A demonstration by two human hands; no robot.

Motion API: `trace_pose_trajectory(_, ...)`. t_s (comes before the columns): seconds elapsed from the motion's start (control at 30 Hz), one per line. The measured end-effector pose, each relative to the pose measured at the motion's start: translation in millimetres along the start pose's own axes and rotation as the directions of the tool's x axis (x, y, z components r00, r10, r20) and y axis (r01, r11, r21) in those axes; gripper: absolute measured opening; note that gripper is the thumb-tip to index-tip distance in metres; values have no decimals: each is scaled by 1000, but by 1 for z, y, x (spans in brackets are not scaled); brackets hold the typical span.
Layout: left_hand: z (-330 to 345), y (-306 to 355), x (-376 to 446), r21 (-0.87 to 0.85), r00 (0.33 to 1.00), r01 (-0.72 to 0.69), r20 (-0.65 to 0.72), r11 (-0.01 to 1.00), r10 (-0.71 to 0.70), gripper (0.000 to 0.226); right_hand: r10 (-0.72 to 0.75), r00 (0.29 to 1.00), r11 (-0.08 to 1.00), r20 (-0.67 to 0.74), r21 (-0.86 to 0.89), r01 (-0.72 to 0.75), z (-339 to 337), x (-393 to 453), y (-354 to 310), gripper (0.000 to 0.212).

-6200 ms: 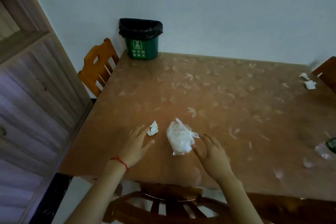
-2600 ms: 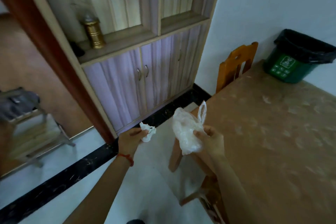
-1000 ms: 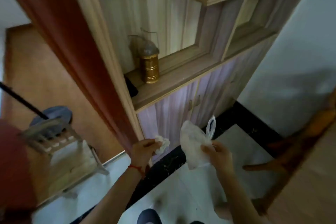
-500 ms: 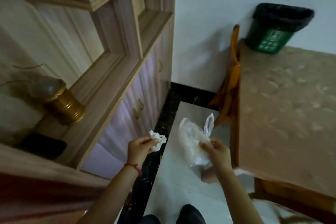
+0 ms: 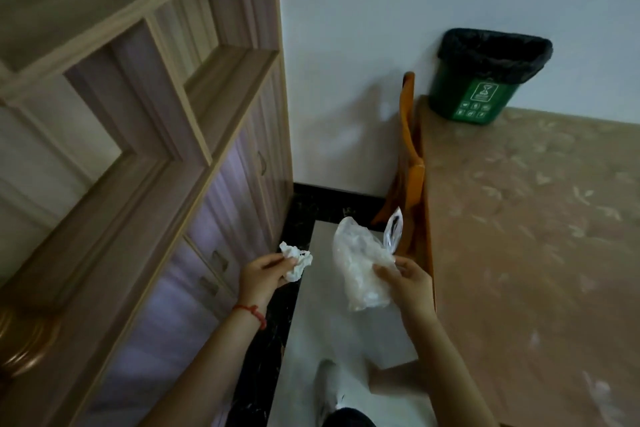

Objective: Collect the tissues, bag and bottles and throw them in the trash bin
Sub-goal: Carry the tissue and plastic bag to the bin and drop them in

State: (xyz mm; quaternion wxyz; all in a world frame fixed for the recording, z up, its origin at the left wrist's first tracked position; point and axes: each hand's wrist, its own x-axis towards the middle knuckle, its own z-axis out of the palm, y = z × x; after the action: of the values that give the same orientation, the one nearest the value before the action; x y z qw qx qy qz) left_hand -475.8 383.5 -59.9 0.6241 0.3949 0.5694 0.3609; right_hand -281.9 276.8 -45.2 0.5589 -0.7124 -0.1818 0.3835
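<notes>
- So, the left hand (image 5: 261,276), the one with a thin red string bracelet (image 5: 252,311) on the wrist, is pinching a small crumpled white tissue (image 5: 295,262) between thumb and fingers.
- The right hand (image 5: 408,282) is clamped on a see-through knotted plastic bag (image 5: 362,269) stuffed with whitish crumpled stuff, with the tied loop poking up above the fingers.
- Both hands are held up side by side over the pale tiled floor (image 5: 346,340), near each other but not touching.
- The green trash bin with a black liner (image 5: 485,80) sits on the far corner of the brown leaf-patterned table (image 5: 536,236), against the white wall (image 5: 381,10), well apart from both hands.
- An orange wooden chair (image 5: 412,149) is tucked in at the table's left edge, just beyond the bag.
- The light wood cabinet with purple-ish doors (image 5: 214,218) runs along the left.
</notes>
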Motion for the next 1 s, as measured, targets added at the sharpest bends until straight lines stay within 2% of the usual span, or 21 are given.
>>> trace_pose_trajectory(0.27,66,52,81,-25,1000,-21,14,999,21,12,-26,1000,999,-12,-27,25,-1,101,-60,18)
trace_pose_trajectory(0.37,83,67,110,-16,998,-37,51,999,38,13,-33,999,999,-16,-3,33,4,132,-74,21)
trace_pose_trajectory(0.47,100,82,145,-6,995,-40,86,999,40,17,-44,999,999,-24,21,44,14,161,-88,15)
trace_pose_trajectory(0.53,113,93,170,1,992,-43,117,999,43,8,-51,998,997,-45,53,54,22,181,-98,16)
trace_pose_trajectory(0.7,137,119,230,21,977,-74,201,997,68,9,-28,993,996,-117,84,38,43,227,-120,21)
trace_pose_trajectory(0.87,151,146,285,30,965,-63,257,998,53,24,-23,987,994,-156,106,40,68,268,-145,14)
trace_pose_trajectory(1.0,162,161,314,58,953,-64,300,996,44,12,-26,978,996,-206,76,43,79,294,-155,13)
